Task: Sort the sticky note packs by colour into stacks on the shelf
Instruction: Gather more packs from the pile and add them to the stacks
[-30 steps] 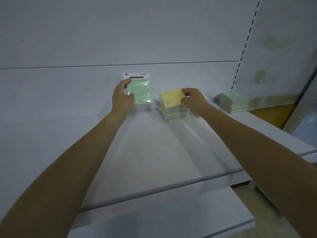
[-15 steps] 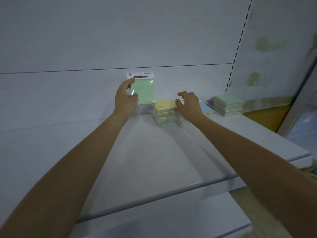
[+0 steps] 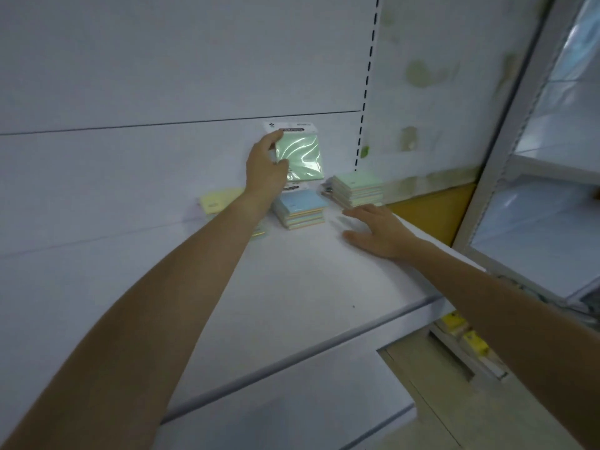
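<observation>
The step in hand looked to be the placing of one pack. The left hand [image 3: 264, 173] grasped a green pack [image 3: 302, 154], in a glossy wrapper with a white header card, and held it upright and clear of the shelf [image 3: 292, 287], close to the back panel [image 3: 162, 92]. It was above the blue-topped stack [image 3: 300, 208], which sat near the shelf's back edge. The thumb lay across the pack's front by its left edge. The fingers behind it were hidden.

Three stacks stood along the back edge:
- a yellow-topped stack [image 3: 219, 200] to the left, partly behind the left forearm
- the blue-topped one in the middle
- a green-topped stack [image 3: 357, 189] nearest the right end

By colour, the pack probably belonged on the green-topped stack. The next move would then call for carrying it right, past the blue top, turning it flat and setting it square on that pile without nudging the layers askew.

The left arm reached long and nearly straight toward the back edge, wrist slightly raised. The right hand [image 3: 379, 230] was released and held nothing. It was palm down with its fingers spread and pointing left, low over the shelf just in front of the green-topped stack. Whether it touched the shelf could not be told
</observation>
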Action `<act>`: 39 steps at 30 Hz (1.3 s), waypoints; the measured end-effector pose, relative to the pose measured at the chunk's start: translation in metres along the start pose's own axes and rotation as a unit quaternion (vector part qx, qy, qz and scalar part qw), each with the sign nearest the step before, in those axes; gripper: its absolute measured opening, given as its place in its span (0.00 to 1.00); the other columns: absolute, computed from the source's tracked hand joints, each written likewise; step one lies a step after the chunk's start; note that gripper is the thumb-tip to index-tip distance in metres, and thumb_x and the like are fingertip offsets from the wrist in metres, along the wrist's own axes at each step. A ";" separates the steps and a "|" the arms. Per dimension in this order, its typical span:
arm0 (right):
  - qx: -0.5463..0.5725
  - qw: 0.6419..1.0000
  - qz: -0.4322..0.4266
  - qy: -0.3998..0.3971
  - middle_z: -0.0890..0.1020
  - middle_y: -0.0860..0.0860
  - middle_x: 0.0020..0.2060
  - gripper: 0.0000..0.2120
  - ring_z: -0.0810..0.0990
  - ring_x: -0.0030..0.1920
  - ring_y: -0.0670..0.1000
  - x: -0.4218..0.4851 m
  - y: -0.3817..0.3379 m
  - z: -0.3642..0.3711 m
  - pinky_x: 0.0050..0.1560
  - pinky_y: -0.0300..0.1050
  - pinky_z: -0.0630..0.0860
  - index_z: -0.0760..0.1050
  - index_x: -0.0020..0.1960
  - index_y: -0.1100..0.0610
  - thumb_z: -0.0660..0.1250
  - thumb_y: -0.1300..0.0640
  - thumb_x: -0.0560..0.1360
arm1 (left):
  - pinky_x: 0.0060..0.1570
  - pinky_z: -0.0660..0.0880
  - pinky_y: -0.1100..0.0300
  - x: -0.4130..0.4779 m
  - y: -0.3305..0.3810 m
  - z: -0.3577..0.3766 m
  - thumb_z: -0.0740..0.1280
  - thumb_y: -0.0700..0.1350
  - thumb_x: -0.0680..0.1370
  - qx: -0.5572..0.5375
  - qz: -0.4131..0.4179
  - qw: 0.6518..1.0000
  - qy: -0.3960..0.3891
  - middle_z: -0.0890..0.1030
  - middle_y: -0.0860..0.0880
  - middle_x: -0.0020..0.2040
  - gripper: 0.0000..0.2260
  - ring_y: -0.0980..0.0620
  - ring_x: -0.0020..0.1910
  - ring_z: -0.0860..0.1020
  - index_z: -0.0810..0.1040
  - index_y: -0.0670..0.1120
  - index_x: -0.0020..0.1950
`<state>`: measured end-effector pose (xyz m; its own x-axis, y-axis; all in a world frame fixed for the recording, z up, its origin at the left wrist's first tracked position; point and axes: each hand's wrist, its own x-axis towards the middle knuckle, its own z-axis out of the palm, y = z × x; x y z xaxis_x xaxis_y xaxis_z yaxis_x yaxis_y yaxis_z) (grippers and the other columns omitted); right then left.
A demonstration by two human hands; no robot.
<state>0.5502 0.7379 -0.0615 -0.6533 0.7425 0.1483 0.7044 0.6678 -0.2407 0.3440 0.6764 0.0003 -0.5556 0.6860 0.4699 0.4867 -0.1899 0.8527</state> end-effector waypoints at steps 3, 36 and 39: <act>-0.027 0.998 0.030 -0.039 0.62 0.50 0.73 0.27 0.57 0.74 0.56 0.000 0.026 -0.006 0.74 0.53 0.55 0.61 0.71 0.45 0.57 0.37 0.74 | 0.67 0.69 0.51 0.005 0.006 0.041 0.62 0.30 0.72 0.001 -0.024 0.999 -0.032 0.72 0.40 0.65 0.23 0.44 0.65 0.72 0.70 0.41 0.67; 0.022 1.000 0.000 0.003 0.68 0.53 0.67 0.30 0.62 0.69 0.59 0.007 0.058 0.008 0.69 0.56 0.57 0.67 0.66 0.49 0.56 0.33 0.71 | 0.63 0.65 0.58 0.001 0.001 0.128 0.61 0.49 0.79 0.208 -0.043 0.977 -0.031 0.76 0.44 0.65 0.16 0.46 0.64 0.72 0.74 0.44 0.64; 0.063 0.998 -0.008 0.030 0.65 0.52 0.70 0.31 0.61 0.71 0.58 0.006 0.058 0.007 0.70 0.56 0.57 0.62 0.69 0.47 0.59 0.34 0.71 | 0.65 0.64 0.55 -0.022 -0.004 0.099 0.61 0.50 0.79 0.288 0.011 0.955 -0.062 0.75 0.41 0.64 0.18 0.43 0.64 0.72 0.72 0.44 0.66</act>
<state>0.5850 0.7807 -0.0813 -0.6434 0.7363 0.2097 0.6511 0.6703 -0.3559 0.4215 0.7317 -0.0362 -0.4735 0.7714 0.4251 0.8080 0.1882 0.5583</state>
